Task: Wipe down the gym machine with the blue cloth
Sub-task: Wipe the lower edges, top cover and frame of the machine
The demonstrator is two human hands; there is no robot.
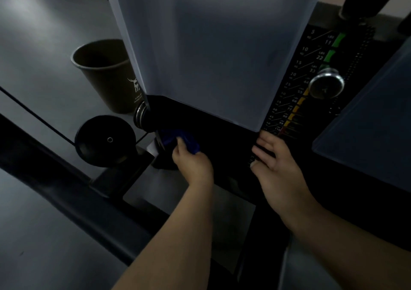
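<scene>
The gym machine's tall grey shroud (211, 51) fills the upper middle, with a dark base below it. My left hand (192, 161) grips the blue cloth (178, 139) and holds it against the dark lower part of the machine, beside a metal fitting (140, 114). My right hand (275, 156) is open, fingers straight, resting on the black frame edge just below the weight stack scale (295, 83).
A brown paper cup (104, 71) stands on the floor at the left. A black pulley wheel (105, 140) with a cable sits below it. A chrome selector knob (327, 83) sticks out of the weight stack. A grey panel (373, 120) is at the right.
</scene>
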